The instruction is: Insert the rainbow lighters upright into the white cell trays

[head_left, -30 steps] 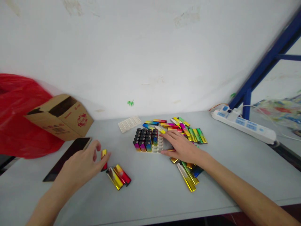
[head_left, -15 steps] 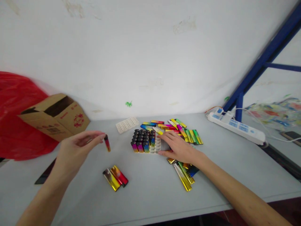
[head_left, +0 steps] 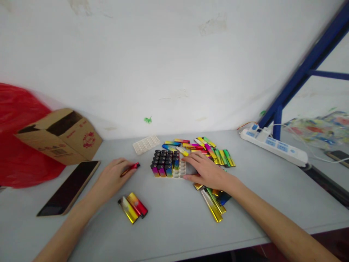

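Observation:
Pinched in my left hand (head_left: 116, 174) is a red lighter (head_left: 134, 166) with a black top; it lies nearly level, low over the table. My right hand (head_left: 204, 167) spans the right edge of a white moulded tray (head_left: 182, 171), thumb at the near corner and fingers at the far one. Black-topped lighters (head_left: 163, 162) stand upright in rows over the tray's left and middle, while pockets on its right side show bare. Two loose lighters (head_left: 133, 207), one yellow and silver, one red and gold, lie in front of my left hand.
Loose shiny lighters (head_left: 225, 157) are heaped behind and under my right hand. A second white tray (head_left: 146, 144) lies near the wall. On the left are a phone (head_left: 69, 189), a cardboard box (head_left: 62, 140) and a red bag (head_left: 21, 127); on the right, a power strip (head_left: 275, 145).
My left hand has moved right and lower, and the red lighter has gone from hanging upright to lying nearly level. The phone shows more fully. My right hand stays at the tray.

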`<state>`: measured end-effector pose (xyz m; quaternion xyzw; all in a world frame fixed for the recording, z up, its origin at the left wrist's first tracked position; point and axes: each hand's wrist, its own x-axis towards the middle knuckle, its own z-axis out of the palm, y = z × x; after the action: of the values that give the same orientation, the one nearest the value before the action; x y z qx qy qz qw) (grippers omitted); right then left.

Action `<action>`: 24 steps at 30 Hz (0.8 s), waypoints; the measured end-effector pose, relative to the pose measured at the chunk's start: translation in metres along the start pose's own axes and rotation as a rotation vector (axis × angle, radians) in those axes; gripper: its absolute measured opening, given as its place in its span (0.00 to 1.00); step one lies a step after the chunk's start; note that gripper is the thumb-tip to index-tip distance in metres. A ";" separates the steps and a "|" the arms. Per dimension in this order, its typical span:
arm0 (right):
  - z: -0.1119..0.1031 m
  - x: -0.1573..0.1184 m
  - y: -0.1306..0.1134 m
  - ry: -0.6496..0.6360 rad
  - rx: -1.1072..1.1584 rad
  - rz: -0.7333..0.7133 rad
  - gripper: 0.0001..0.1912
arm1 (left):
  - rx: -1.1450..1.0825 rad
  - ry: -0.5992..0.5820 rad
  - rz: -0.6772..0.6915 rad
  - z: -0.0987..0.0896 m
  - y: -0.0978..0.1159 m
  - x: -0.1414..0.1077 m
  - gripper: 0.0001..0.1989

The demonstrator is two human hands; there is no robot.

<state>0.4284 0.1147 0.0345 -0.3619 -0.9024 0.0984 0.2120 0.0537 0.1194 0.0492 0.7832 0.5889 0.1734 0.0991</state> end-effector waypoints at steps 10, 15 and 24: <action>-0.001 0.001 -0.003 -0.003 0.008 0.011 0.28 | -0.833 0.124 -0.060 -0.009 0.064 0.023 0.18; -0.002 0.000 -0.003 -0.018 0.004 0.005 0.26 | -1.045 0.140 -0.176 0.008 0.075 0.023 0.18; -0.002 0.000 -0.001 -0.030 -0.005 -0.015 0.26 | -0.812 0.196 -0.189 0.017 0.068 0.010 0.20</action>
<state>0.4282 0.1139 0.0367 -0.3543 -0.9083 0.1001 0.1984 0.1229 0.1100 0.0593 0.6031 0.5485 0.4549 0.3584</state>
